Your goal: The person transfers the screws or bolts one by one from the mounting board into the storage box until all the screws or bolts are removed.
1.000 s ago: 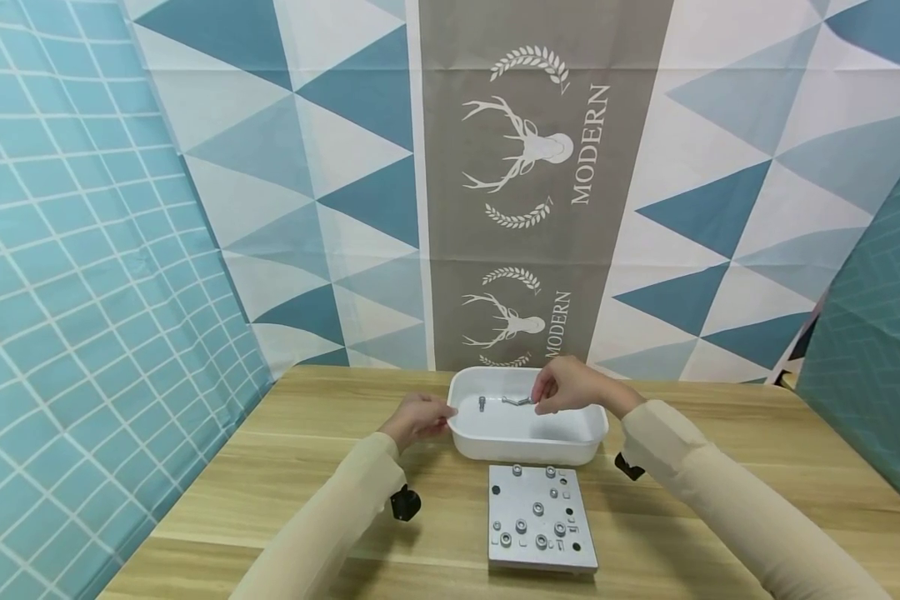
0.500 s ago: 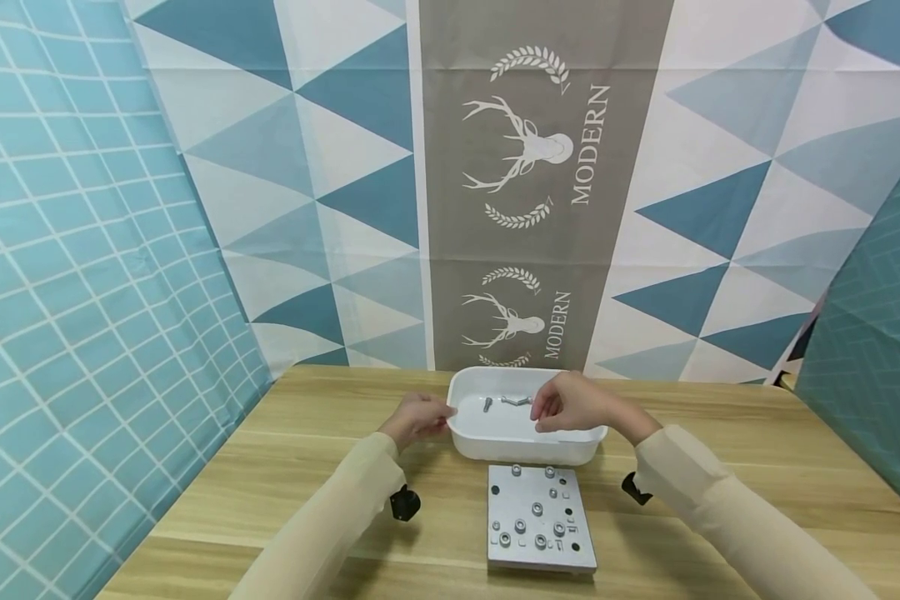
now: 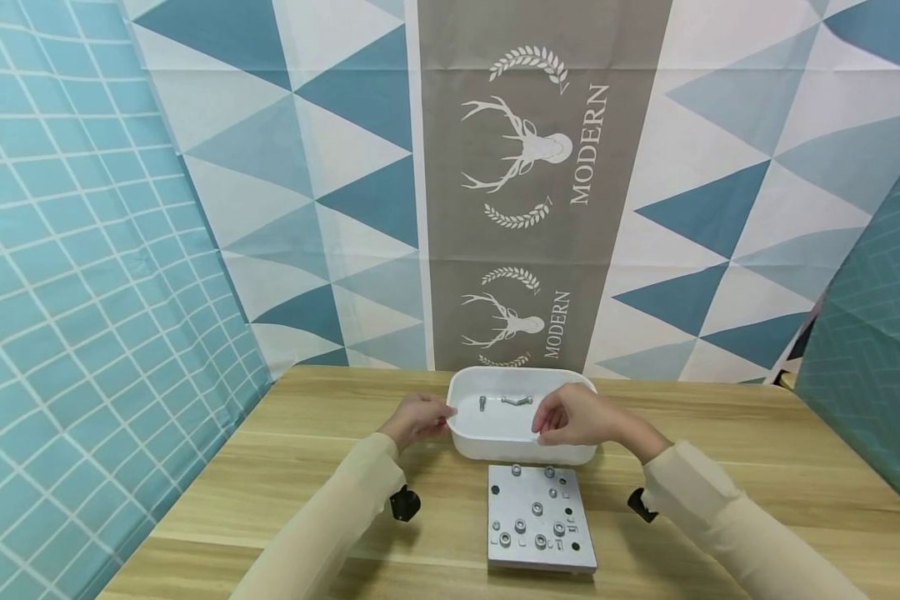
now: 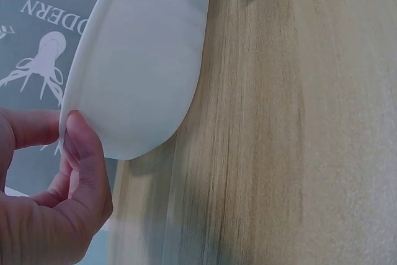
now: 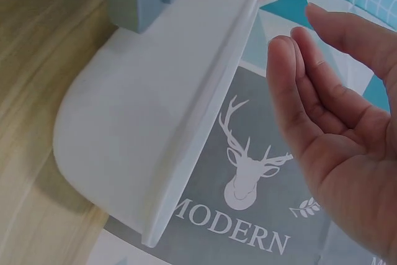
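A white plastic tub [image 3: 472,448] stands on the table, with a few silver bolts [image 3: 516,401] lying on its floor. My left hand [image 3: 417,415] pinches the tub's left rim between thumb and fingers; the left wrist view shows this hand [image 4: 68,184] close up. Above the tub's near right side hovers my right hand [image 3: 579,414]. In the right wrist view, the right hand [image 5: 344,107] has bent, relaxed fingers with a gap to the thumb and nothing between them. Nearer me lies a silver metal plate [image 3: 513,508] with several bolts set in it and some dark holes.
The wooden table [image 3: 330,467] extends to both sides. Behind it hangs a patterned cloth [image 3: 510,233] with deer heads, and a blue checked cloth [image 3: 82,275] runs along the left. A black wrist camera [image 3: 405,503] sits under the left sleeve.
My right hand has drawn back from over the bolts toward the tub's near rim. The single bolt at the left shifted and turned, then came back. My left hand stays on the rim.
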A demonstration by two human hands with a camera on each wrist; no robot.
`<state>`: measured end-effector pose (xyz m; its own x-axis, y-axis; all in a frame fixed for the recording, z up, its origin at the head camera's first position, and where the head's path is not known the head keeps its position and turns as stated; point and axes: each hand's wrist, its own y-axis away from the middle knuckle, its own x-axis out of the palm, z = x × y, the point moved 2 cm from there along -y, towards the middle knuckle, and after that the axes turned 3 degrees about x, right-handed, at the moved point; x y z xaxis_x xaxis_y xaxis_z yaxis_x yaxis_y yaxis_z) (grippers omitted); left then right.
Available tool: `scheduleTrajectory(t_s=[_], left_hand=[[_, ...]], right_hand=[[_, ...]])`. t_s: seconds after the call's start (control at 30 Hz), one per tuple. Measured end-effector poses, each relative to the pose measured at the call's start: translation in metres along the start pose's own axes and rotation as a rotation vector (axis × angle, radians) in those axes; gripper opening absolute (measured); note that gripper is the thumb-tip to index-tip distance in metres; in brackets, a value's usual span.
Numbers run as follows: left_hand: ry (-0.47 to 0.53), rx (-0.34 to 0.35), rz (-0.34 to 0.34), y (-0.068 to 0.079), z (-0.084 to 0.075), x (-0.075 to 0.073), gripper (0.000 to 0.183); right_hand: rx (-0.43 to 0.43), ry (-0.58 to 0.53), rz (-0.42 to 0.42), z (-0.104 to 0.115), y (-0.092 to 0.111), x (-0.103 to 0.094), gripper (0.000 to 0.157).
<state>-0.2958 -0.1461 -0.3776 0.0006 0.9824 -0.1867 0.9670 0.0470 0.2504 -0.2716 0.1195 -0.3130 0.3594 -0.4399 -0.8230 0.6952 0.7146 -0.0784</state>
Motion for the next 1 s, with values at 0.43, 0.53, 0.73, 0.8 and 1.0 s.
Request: scheduleTrajectory(t_s=[0.43, 0.53, 0.73, 0.8, 1.0], left_hand=[[-0.022, -0.003, 0.005, 0.000, -0.001, -0.001, 0.023], [-0.032, -0.006, 0.007, 0.000, -0.002, -0.002, 0.024], [-0.029, -0.007, 0.015, 0.000, -0.003, -0.001, 0.024], [-0.023, -0.002, 0.016, 0.000, -0.003, -0.001, 0.023], [-0.002, -0.006, 0.016, 0.001, -0.002, -0.001, 0.020]], right_hand=[[-0.026, 0.008, 0.037, 0.002, 0.013, 0.011, 0.004], [-0.008, 0.006, 0.056, 0.003, 0.016, 0.013, 0.004], [-0.014, 0.002, 0.078, 0.007, 0.023, 0.017, 0.005], [-0.022, -0.001, 0.084, 0.008, 0.025, 0.019, 0.006], [-0.013, -0.008, 0.104, 0.008, 0.031, 0.030, 0.007]])
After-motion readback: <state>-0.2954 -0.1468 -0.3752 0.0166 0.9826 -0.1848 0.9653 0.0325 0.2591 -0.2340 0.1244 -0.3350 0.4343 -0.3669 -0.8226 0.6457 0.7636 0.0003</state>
